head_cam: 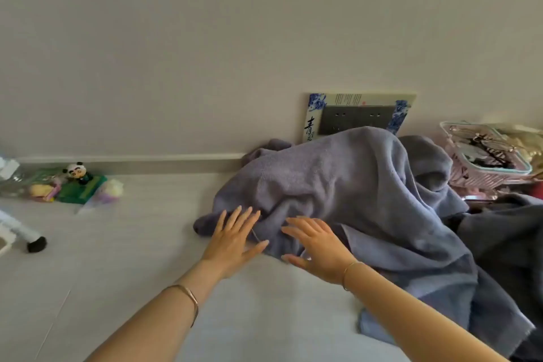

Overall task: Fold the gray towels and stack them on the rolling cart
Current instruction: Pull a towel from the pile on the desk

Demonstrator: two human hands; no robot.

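Note:
A crumpled heap of gray towels (358,185) lies on the pale floor against the wall, right of centre. A darker gray towel (508,244) spreads out at the heap's right side. My left hand (233,239) is flat, fingers spread, at the heap's near left edge, fingertips touching the cloth. My right hand (317,247) hovers just beside it over the near edge, fingers apart, holding nothing. Both wrists carry thin bracelets. At the far left edge a white leg with a black wheel (32,239) shows, possibly the cart.
A wall socket plate with a blue-and-white decorated frame (357,114) sits behind the heap. A pink basket of clutter (487,161) stands at the right. A panda figure (77,172) on a green box with small toys lies at the left by the baseboard.

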